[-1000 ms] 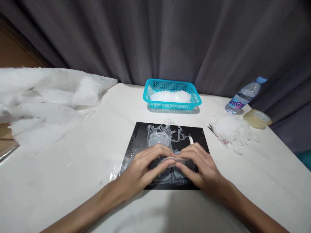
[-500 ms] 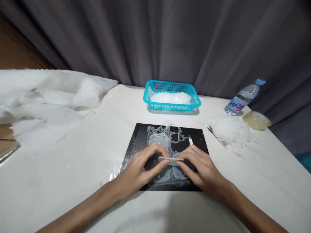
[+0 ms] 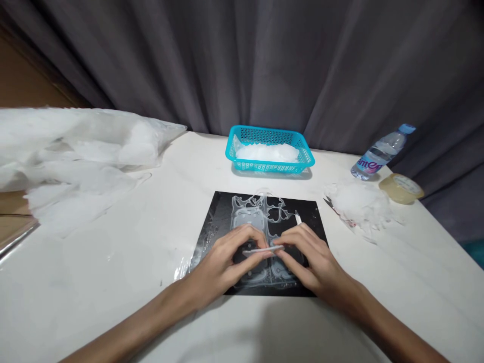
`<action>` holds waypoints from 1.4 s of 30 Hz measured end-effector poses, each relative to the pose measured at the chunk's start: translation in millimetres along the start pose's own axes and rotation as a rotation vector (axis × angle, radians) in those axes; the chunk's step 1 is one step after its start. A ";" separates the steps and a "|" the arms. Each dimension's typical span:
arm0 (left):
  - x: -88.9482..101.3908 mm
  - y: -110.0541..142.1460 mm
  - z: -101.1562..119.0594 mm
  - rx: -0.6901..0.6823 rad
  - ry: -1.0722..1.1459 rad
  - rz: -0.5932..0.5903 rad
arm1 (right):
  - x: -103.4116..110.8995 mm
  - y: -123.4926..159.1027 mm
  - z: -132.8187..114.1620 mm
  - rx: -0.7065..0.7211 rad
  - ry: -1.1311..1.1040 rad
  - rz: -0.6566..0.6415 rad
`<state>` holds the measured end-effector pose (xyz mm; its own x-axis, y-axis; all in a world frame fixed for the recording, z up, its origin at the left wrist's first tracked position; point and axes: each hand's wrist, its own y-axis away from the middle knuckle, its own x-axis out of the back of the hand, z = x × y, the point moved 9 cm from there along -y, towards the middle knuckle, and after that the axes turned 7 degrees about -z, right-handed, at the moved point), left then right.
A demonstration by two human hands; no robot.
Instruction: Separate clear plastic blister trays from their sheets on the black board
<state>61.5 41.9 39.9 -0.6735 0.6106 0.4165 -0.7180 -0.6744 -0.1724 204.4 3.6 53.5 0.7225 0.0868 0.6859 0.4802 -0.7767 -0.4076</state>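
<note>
Between both hands I hold a thin, flat whitish translucent piece (image 3: 260,250), seen nearly edge-on. My left hand (image 3: 236,254) pinches it between thumb and fingers near the middle. The fingers and thumb of my right hand (image 3: 312,254) pinch its right end. Beneath them lies a black mat (image 3: 212,227) with a clear plastic sheet (image 3: 249,217) on it, marked with rounded rectangular shapes and cut-out gaps along its far part. A small white-handled blade (image 3: 298,218) rests on the mat just beyond my right hand.
Past the mat stands a turquoise basket (image 3: 272,166) holding white translucent pieces. To the right are scissors (image 3: 336,209), a heap of clear scraps (image 3: 361,199), a tape roll (image 3: 401,188) and a water bottle (image 3: 381,154). Large plastic bags (image 3: 94,146) cover the left side, before a grey curtain (image 3: 272,65).
My left fingers have slid right along the flat piece, closer to my right hand. The piece has tilted slightly, its right end higher. The view has shifted a little.
</note>
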 end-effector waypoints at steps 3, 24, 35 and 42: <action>0.9 3.0 1.4 -0.008 0.000 -0.023 | 2.7 -0.1 0.5 -0.003 0.001 0.006; 4.7 6.2 25.5 -0.201 -0.238 0.068 | 6.5 5.6 5.4 -0.087 -0.165 0.073; 1.9 12.6 30.2 -0.263 -0.215 0.062 | -11.7 8.7 28.7 -0.226 -0.453 0.035; 0.4 10.9 28.0 -0.255 -0.267 0.041 | -8.6 7.9 27.5 -0.225 -0.328 0.021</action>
<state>58.4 23.2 63.1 -0.6575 0.4322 0.6171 -0.7344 -0.5505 -0.3970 215.7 13.8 27.8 0.8689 0.2360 0.4351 0.3693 -0.8944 -0.2523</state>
